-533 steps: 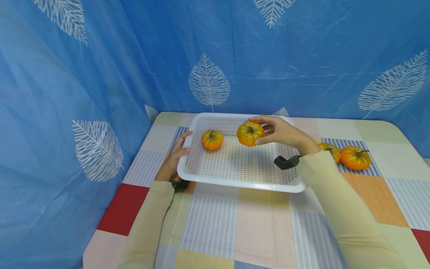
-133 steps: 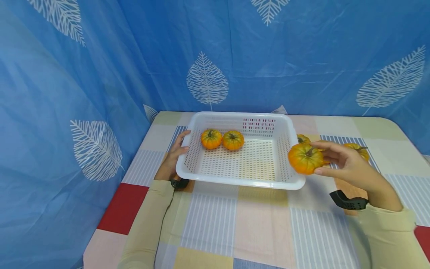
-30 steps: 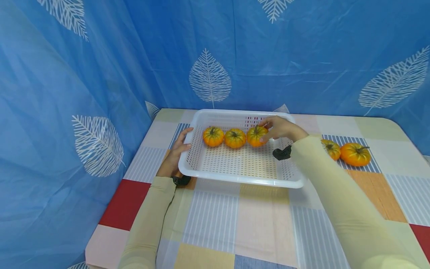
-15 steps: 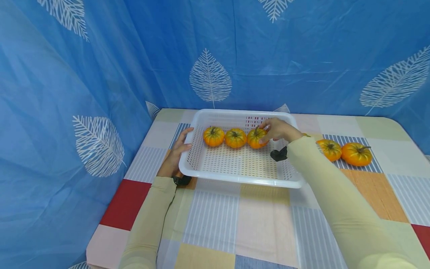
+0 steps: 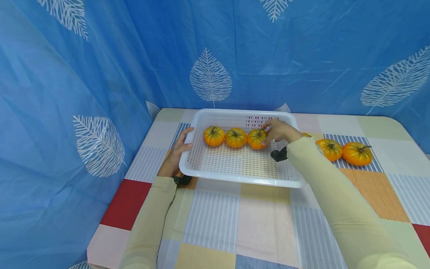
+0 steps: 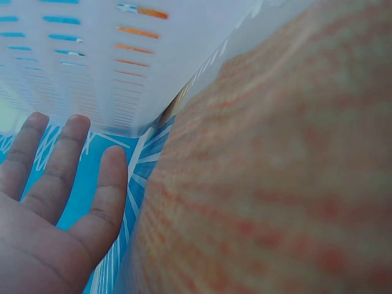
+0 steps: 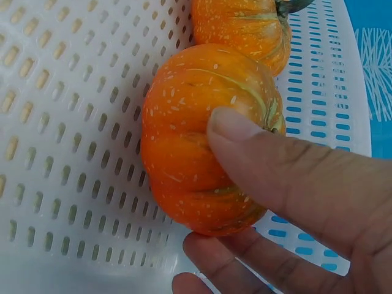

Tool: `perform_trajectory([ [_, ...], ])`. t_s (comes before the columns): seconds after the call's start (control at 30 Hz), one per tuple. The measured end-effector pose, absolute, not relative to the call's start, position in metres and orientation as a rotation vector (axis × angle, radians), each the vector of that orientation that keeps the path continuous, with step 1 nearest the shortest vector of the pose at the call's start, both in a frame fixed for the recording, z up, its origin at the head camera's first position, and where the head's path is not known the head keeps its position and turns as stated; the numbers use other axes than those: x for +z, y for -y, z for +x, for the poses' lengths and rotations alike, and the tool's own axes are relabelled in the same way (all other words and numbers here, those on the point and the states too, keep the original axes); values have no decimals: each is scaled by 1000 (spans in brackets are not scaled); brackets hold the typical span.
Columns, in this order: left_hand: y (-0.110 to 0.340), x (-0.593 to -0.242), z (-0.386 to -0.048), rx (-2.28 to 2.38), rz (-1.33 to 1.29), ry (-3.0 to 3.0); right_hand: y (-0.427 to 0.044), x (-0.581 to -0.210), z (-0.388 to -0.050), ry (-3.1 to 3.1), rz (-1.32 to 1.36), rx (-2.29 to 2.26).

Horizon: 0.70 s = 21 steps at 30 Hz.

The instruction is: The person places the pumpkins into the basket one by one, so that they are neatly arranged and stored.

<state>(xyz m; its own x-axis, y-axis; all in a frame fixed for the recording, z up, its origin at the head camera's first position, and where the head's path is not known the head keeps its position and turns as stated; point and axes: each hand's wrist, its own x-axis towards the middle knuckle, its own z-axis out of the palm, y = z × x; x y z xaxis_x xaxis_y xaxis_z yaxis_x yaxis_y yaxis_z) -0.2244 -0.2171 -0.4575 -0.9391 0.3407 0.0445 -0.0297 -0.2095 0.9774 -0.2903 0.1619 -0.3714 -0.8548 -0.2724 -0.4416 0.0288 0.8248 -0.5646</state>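
A white plastic basket (image 5: 235,181) with slotted walls stands on the table. Three small orange pumpkins sit in a row along its back half: a left one (image 5: 214,136), a middle one (image 5: 236,138) and a right one (image 5: 255,140). My right hand (image 5: 280,130) holds the right pumpkin, thumb on its near side and fingers around the other, as the right wrist view shows (image 7: 208,153). Beside the basket's left end is my left hand (image 5: 174,155), its fingertips at the rim. In the left wrist view its fingers look straight, near the slotted wall (image 6: 73,67).
On the cloth right of the basket lie two more pumpkins (image 5: 330,149) (image 5: 357,154), and a sliver of another (image 5: 305,135) shows behind the right sleeve. A patchwork cloth (image 5: 265,231) covers the table. A blue curtain (image 5: 285,59) hangs behind and to the left.
Since the oldest frame, the second and third pumpkins have come into the basket in my right hand. Within the last second the right pumpkin has turned slightly in place. My left hand stays put.
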Motion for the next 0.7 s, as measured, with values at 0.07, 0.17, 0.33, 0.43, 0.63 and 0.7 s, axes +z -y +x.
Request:
perform_trajectory([
  [0.07,217,-457,-224,2236,352,-1817,-162,-372,-290,-2494,-178,-773],
  [0.17,216,-457,-223,2228,340,-1832,-162,-372,-291,-2498,-178,-761],
  [0.33,216,-457,-223,2226,330,-1827,-163,-370,-290,-2499,-181,-761],
  [0.43,216,-457,-223,2232,343,-1819,-164,-367,-288,-2500,-201,-776],
  [0.63,217,-457,-224,2261,419,-1772,-168,-359,-282,-2542,-266,-792],
  [0.7,217,-457,-224,2268,440,-1758,-169,-358,-280,-2549,-270,-815],
])
